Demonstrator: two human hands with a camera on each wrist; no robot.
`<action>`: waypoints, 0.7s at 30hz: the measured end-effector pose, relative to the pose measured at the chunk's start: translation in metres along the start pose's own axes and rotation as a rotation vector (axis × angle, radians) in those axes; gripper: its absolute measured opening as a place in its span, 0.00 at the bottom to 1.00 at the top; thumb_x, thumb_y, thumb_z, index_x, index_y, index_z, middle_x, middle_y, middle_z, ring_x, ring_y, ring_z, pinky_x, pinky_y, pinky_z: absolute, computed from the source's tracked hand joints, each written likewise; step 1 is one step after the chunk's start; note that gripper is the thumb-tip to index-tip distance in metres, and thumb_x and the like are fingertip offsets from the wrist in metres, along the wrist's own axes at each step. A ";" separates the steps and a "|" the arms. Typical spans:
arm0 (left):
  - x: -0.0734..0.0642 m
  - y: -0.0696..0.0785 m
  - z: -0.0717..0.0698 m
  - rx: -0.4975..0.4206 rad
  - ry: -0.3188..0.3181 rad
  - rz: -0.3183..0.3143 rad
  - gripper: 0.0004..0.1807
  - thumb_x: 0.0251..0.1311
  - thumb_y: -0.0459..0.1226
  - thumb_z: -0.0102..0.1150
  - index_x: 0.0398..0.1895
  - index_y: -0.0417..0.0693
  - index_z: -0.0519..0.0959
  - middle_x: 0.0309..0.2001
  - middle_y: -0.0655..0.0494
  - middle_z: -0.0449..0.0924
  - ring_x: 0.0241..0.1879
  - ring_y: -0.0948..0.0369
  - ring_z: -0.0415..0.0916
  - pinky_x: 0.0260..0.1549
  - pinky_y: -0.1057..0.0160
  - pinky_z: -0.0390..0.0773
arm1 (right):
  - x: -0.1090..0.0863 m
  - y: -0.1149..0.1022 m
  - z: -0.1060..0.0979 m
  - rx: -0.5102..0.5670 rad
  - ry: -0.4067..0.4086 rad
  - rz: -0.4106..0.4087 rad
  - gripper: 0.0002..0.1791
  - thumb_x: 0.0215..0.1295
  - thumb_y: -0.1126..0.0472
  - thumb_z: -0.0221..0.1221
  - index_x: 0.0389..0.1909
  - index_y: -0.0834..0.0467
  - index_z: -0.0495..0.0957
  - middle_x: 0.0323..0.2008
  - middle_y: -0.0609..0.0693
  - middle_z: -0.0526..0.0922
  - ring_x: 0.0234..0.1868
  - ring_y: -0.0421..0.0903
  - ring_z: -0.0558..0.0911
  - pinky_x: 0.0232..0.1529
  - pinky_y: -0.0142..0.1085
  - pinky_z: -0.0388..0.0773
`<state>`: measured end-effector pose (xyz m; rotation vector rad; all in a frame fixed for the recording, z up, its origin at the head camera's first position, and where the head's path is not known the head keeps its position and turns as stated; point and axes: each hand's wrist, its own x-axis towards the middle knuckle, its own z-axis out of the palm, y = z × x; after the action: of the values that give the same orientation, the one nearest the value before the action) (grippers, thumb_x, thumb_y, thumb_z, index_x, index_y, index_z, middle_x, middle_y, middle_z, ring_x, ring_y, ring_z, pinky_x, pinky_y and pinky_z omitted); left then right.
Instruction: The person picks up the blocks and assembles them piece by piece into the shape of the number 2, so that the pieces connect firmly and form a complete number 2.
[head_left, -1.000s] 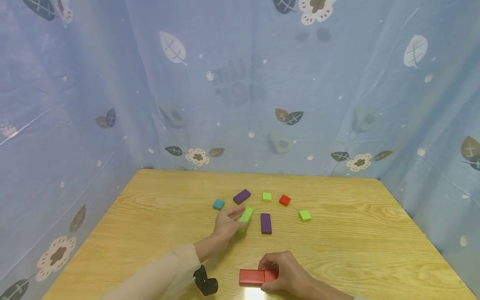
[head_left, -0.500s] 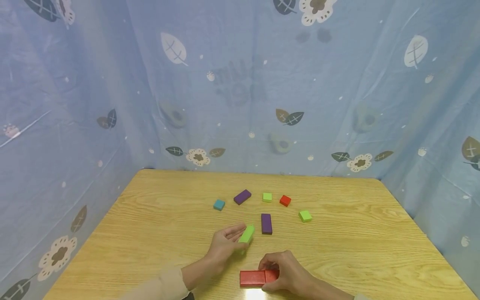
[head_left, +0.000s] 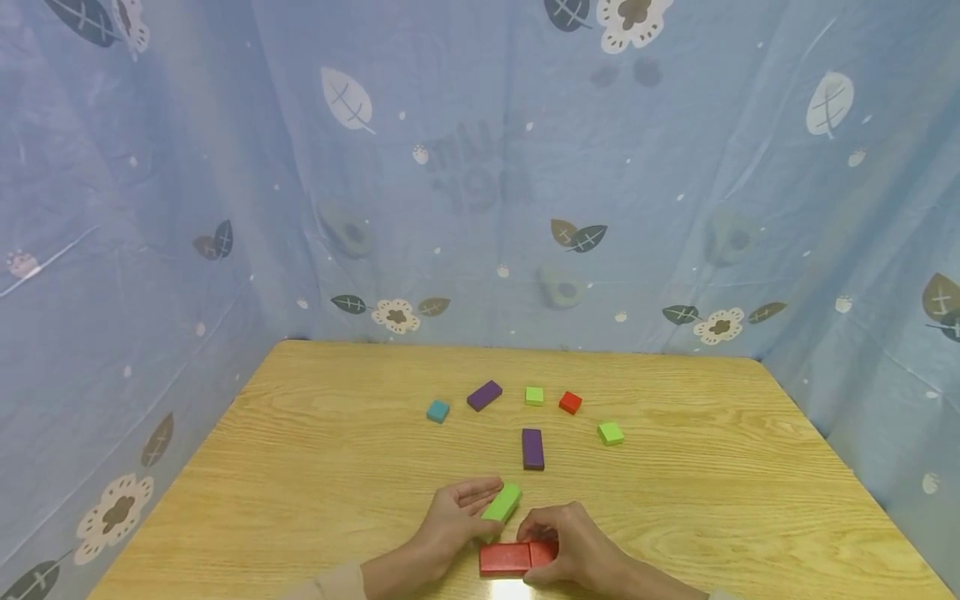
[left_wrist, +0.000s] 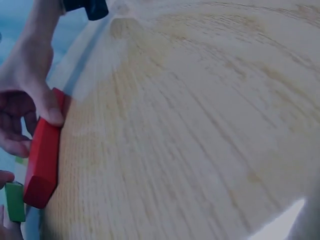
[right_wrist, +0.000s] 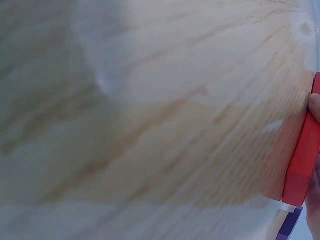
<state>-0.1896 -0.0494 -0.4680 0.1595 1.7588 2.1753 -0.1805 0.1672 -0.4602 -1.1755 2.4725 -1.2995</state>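
My left hand (head_left: 457, 521) holds a long light-green block (head_left: 502, 504) between thumb and fingers, tilted, just behind a red block (head_left: 504, 560) near the front of the table. My right hand (head_left: 573, 546) grips the right part of the red blocks, thumb in front and fingers behind. A seam shows between the long red block and the shorter red piece (head_left: 542, 552) under that hand. In the left wrist view the green block (left_wrist: 15, 202) stands close to the end of the red block (left_wrist: 44, 162). The right wrist view catches the red block (right_wrist: 302, 160) at its right edge.
Farther back on the wooden table (head_left: 337, 433) lie two purple blocks (head_left: 532, 448), a teal block (head_left: 438, 411), a small red block (head_left: 570, 402) and two small green blocks (head_left: 611, 432). Blue patterned curtains (head_left: 480, 208) enclose the back and sides.
My left hand has drawn the green block toward me, from beside the near purple block to close behind the red blocks. The right hand has kept its place on the red blocks.
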 end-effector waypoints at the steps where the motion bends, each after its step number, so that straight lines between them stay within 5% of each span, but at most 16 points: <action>1: -0.001 0.000 0.000 -0.001 -0.008 0.001 0.32 0.43 0.17 0.61 0.58 0.25 0.69 0.60 0.34 0.71 0.61 0.44 0.68 0.55 0.64 0.73 | 0.000 0.000 0.000 -0.001 0.001 -0.001 0.13 0.50 0.59 0.72 0.35 0.55 0.80 0.32 0.39 0.83 0.34 0.30 0.78 0.34 0.27 0.79; 21: 0.007 -0.002 -0.001 0.080 -0.092 0.021 0.32 0.41 0.14 0.63 0.56 0.26 0.72 0.57 0.34 0.73 0.60 0.44 0.70 0.56 0.61 0.73 | 0.001 0.002 0.002 -0.019 0.021 -0.051 0.14 0.47 0.61 0.73 0.34 0.55 0.80 0.32 0.40 0.84 0.34 0.31 0.79 0.34 0.27 0.80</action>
<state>-0.1963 -0.0475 -0.4706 0.2936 1.8004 2.0782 -0.1817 0.1662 -0.4629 -1.2440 2.4906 -1.3103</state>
